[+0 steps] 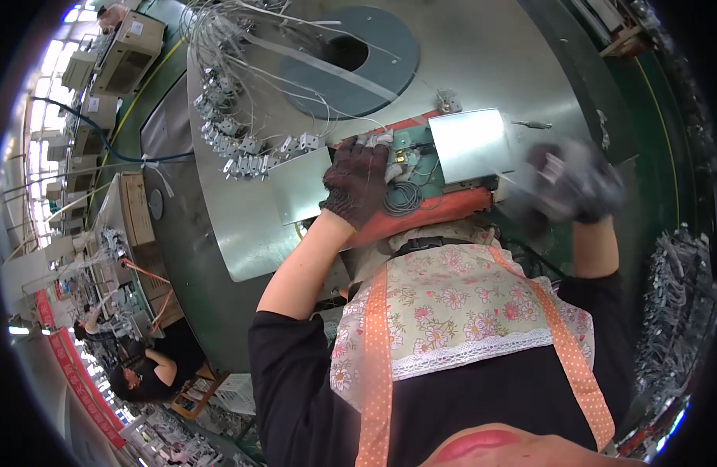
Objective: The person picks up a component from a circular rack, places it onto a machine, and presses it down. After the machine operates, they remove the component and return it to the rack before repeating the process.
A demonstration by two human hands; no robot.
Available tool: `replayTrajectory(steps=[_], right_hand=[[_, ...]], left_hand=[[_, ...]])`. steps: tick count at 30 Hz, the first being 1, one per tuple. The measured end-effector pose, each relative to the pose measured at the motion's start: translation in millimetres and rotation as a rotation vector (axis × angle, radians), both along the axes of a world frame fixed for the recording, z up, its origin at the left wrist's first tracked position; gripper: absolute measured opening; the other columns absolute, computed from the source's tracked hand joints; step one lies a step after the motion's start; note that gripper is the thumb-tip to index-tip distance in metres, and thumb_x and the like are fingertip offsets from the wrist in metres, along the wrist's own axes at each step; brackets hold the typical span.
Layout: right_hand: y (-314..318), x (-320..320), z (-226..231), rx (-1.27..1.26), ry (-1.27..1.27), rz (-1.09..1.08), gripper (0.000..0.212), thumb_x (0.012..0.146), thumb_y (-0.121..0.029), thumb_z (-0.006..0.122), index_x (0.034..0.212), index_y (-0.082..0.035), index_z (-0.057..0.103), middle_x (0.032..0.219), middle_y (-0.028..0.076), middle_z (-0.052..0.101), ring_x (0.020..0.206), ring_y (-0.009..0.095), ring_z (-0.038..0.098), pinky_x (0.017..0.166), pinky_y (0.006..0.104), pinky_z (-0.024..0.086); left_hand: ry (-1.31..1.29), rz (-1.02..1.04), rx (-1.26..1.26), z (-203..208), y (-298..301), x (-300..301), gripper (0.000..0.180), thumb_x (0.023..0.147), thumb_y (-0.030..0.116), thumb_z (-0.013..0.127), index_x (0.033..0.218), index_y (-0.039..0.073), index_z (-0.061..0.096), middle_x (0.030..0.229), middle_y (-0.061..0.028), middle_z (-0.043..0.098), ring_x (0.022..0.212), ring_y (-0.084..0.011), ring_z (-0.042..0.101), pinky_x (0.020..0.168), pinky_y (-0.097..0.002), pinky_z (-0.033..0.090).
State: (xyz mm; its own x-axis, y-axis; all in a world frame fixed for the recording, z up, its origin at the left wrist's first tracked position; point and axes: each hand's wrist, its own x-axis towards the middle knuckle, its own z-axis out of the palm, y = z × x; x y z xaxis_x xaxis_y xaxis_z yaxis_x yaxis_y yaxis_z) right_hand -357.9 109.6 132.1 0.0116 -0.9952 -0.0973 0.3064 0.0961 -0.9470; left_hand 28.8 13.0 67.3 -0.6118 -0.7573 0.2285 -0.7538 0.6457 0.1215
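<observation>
My left hand, in a dark reddish glove, lies with fingers stretched out over a green work fixture. Its fingertips touch the fixture's far left edge, beside small metal and brass-coloured parts. Close to the thumb is a coil of thin grey cable. My right hand, gloved too, is raised to the right of the fixture. Motion smears its fingers and a grey shape beside them, so what it holds cannot be made out. Between the hands a shiny metal plate covers the fixture's right part.
Small metal housings with white cables lie in an arc at the far left. A grey disc stands behind. On the right lies a thin pointed tool. Red padding edges the table before me. A person sits at left.
</observation>
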Motion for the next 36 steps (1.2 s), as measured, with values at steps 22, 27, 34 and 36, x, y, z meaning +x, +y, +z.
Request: replayTrajectory(steps=[22,27,34,36], right_hand=[[-78.0,156.4,12.9,-0.015,-0.372,0.435,0.067,0.088,-0.015,0.063,0.149,0.000,0.042,0.124,0.012,0.061,0.111,0.021,0.064,0.100,0.0377,0.053],[-78.8,159.7,13.1,0.007,-0.348,0.401,0.063,0.087,-0.008,0.062,0.147,-0.001,0.045,0.122,0.012,0.063,0.112,0.021,0.064,0.098,0.0380,0.054],[-80.8,163.1,8.0,0.025,-0.382,0.379,0.061,0.085,-0.001,0.058,0.145,-0.002,0.047,0.121,0.012,0.064,0.112,0.022,0.064,0.097,0.0377,0.055],[-80.5,164.5,8.4,0.035,-0.363,0.378,0.061,0.085,-0.002,0.058,0.145,-0.002,0.047,0.121,0.012,0.064,0.112,0.022,0.064,0.097,0.0375,0.055]], left_hand=[[0.008,0.007,0.019,-3.3,-0.1,2.4,0.039,0.086,0.030,0.065,0.118,0.008,0.066,0.115,-0.0168,0.071,0.113,-0.0344,0.065,0.109,-0.0498,0.041],[-0.013,0.000,0.005,-8.2,0.0,3.4,0.040,0.090,0.033,0.063,0.117,0.005,0.065,0.116,-0.0188,0.070,0.115,-0.0344,0.064,0.108,-0.0493,0.041],[0.041,-0.016,0.007,-6.7,-1.3,0.6,0.040,0.091,0.035,0.062,0.115,0.004,0.064,0.116,-0.0187,0.069,0.115,-0.0343,0.064,0.106,-0.0497,0.042],[0.028,-0.019,-0.009,-8.3,-0.8,2.7,0.039,0.091,0.035,0.062,0.115,0.004,0.065,0.116,-0.0188,0.070,0.115,-0.0346,0.064,0.106,-0.0498,0.042]])
